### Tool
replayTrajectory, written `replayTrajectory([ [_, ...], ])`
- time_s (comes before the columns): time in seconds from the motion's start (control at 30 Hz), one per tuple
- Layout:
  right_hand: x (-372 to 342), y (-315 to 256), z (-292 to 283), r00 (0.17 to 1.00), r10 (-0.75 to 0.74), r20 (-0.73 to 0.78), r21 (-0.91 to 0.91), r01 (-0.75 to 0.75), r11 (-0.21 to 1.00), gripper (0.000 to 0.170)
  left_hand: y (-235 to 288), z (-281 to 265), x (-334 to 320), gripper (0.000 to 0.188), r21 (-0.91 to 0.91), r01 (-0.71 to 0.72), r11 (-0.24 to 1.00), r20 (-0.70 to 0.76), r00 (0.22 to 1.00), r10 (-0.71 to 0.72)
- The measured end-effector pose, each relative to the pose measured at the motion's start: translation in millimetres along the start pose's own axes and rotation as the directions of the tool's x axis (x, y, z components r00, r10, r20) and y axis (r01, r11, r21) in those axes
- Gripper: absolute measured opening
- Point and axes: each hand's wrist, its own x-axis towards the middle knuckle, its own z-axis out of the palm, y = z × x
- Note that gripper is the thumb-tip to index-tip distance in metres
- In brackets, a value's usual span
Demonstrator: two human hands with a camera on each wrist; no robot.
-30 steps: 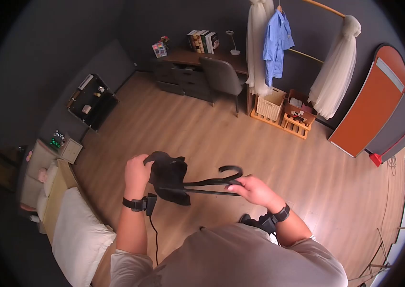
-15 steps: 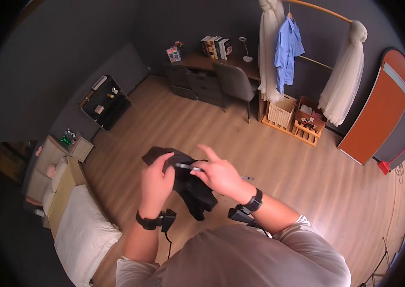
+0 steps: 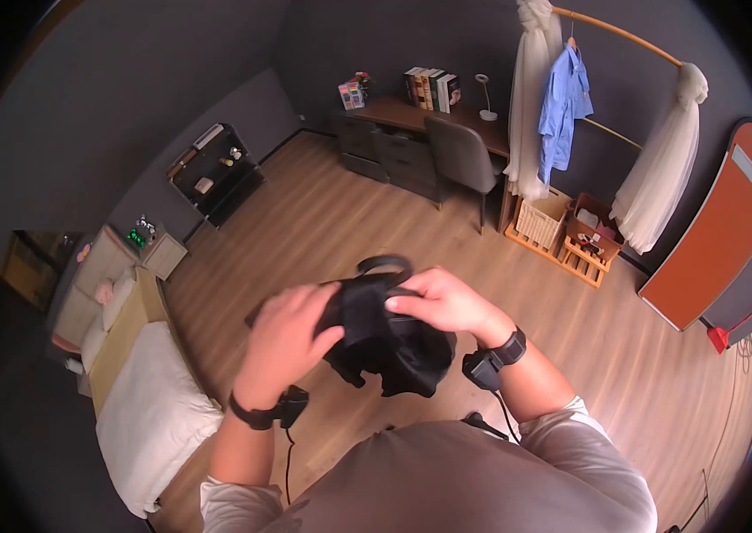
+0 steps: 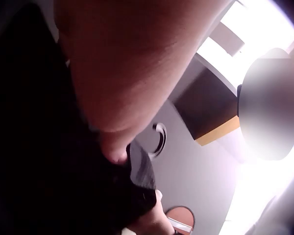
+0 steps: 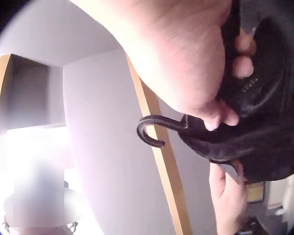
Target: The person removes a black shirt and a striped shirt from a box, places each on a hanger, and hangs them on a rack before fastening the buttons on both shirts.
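Note:
Both hands hold a black garment (image 3: 398, 351) in front of the body; it drapes over a dark clothes hanger and hangs down in loose folds. The hanger's hook (image 3: 385, 264) sticks out above the cloth, and the right wrist view also shows this curved hook (image 5: 149, 131). My left hand (image 3: 292, 333) grips the cloth at its left end, thumb on the near side. With thumb and fingers, my right hand (image 3: 447, 302) pinches the cloth over the hanger, close to the hook. The hanger's bar is hidden by fabric and fingers.
On the left stands a bed (image 3: 150, 382) with white bedding. Farther off are a desk (image 3: 385, 111) with a grey chair (image 3: 460, 155), a rack with a blue shirt (image 3: 562, 107), baskets (image 3: 542, 220) beneath it, and an orange board (image 3: 704, 240). Wooden floor (image 3: 305, 204) lies between.
One second ago the right hand held the hanger out to the right, its bars reaching into the garment. The hands came together, and the cloth now lies over the hanger. The view has swung left.

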Motion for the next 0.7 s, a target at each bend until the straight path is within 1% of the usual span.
replayTrajectory([
  [0.03,4,-18,3,0.998,-0.001,0.069,-0.205,0.016,0.979,0.029,1,11,-2,0.039,-0.083,0.181,0.98,0.145,0.975,-0.168],
  [0.1,13,-21,19,0.989,-0.071,0.129,-0.374,0.115,0.92,0.031,-21,38,-7,0.024,-0.314,0.131,0.94,0.099,0.99,-0.105],
  [0.13,16,-20,18,0.982,-0.038,0.186,-0.325,0.098,0.941,0.033,-26,42,-10,0.025,-0.323,0.121,0.939,0.055,0.992,-0.109],
  [0.2,7,-18,2,0.972,-0.212,0.103,-0.35,0.235,0.907,0.031,-37,46,-19,0.027,-0.343,0.093,0.935,-0.029,0.993,-0.11],
  [0.23,0,-16,-11,0.953,-0.297,0.062,-0.368,0.299,0.88,0.03,-47,53,-30,0.027,-0.305,0.097,0.948,-0.129,0.981,-0.142],
  [0.27,-6,-3,-28,0.966,-0.246,-0.076,-0.375,0.201,0.905,0.028,-42,40,-27,0.028,-0.378,0.079,0.922,-0.147,0.979,-0.144],
  [0.3,-14,6,-43,0.929,-0.23,-0.29,-0.279,0.148,0.949,0.027,-35,23,-25,0.029,-0.448,0.061,0.892,-0.164,0.975,-0.15],
  [0.33,-19,30,-55,0.827,-0.212,-0.521,-0.2,0.123,0.972,0.02,-37,16,-30,0.029,-0.433,0.116,0.894,-0.174,0.962,-0.209],
  [0.37,-29,70,-68,0.741,0.065,-0.668,0.202,0.096,0.975,0.016,-39,15,-35,0.03,-0.45,0.115,0.886,-0.233,0.942,-0.241],
  [0.4,-30,102,-64,0.7,0.092,-0.708,0.174,0.048,0.984,0.017,-44,12,-40,0.031,-0.477,0.11,0.872,-0.242,0.937,-0.25],
  [0.43,-34,120,-57,0.656,0.111,-0.747,0.145,-0.002,0.989,0.02,-47,9,-41,0.032,-0.504,0.102,0.858,-0.256,0.931,-0.261],
  [0.47,-36,118,-34,0.761,0.166,-0.627,0.194,-0.054,0.98,0.026,-45,8,-38,0.032,-0.509,0.087,0.856,-0.26,0.933,-0.25],
  [0.5,-32,112,1,0.845,0.216,-0.489,0.232,-0.113,0.966,0.032,-42,5,-35,0.032,-0.515,0.073,0.854,-0.266,0.934,-0.24],
  [0.53,-31,111,33,0.915,0.23,-0.333,0.259,-0.145,0.955,0.038,-41,4,-33,0.033,-0.521,0.059,0.851,-0.272,0.934,-0.231],
  [0.57,-28,110,61,0.957,0.237,-0.166,0.283,-0.184,0.941,0.043,-42,5,-33,0.033,-0.512,0.068,0.856,-0.256,0.939,-0.228],
  [0.6,-20,102,81,0.982,0.113,-0.153,0.156,-0.089,0.984,0.043,-44,6,-33,0.033,-0.503,0.076,0.861,-0.239,0.945,-0.224],
  [0.63,-16,95,92,0.992,-0.012,-0.126,0.027,0.016,1.0,0.044,-46,6,-33,0.033,-0.494,0.083,0.866,-0.223,0.95,-0.218],
  [0.7,-10,99,84,0.97,0.156,-0.185,0.025,-0.154,0.988,0.038,-50,4,-36,0.029,-0.456,0.065,0.888,-0.222,0.957,-0.185],
])
